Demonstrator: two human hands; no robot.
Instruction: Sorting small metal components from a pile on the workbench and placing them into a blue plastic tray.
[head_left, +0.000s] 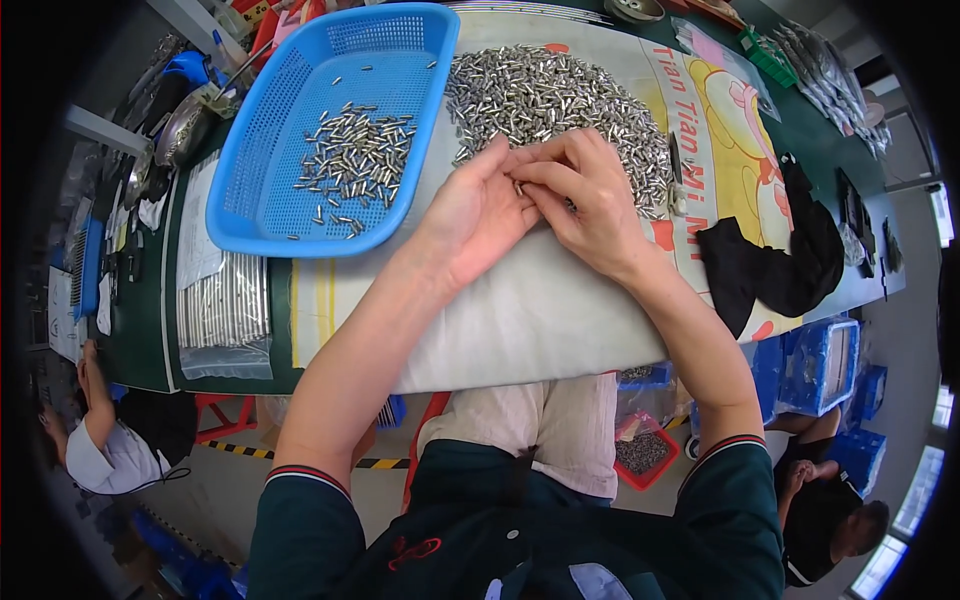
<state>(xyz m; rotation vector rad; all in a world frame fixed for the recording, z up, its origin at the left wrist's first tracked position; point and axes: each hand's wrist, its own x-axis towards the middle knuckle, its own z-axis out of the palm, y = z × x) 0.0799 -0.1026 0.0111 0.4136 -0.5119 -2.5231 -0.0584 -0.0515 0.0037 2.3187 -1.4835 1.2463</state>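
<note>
My left hand (pixel 478 208) is palm up and loosely cupped, its thumb stretched out and its palm bare. Its fingertips are partly hidden behind my right hand (pixel 590 205), which meets it over the near edge of the metal pile. Between the right thumb and index finger is a small silvery metal pin (pixel 519 187), held right at the left fingers. A large heap of similar short metal pins (pixel 560 95) lies just beyond both hands. To the left, a blue perforated plastic basket (pixel 235 190) holds a smaller loose group of pins (pixel 360 155).
A pale printed cloth (pixel 540 320) covers the work area on the green table (pixel 225 375). Bagged metal rods (pixel 225 310) lie left; a black cloth (pixel 775 260) lies right. Below, a red bin (pixel 645 455) holds small parts. Other people sit at both sides.
</note>
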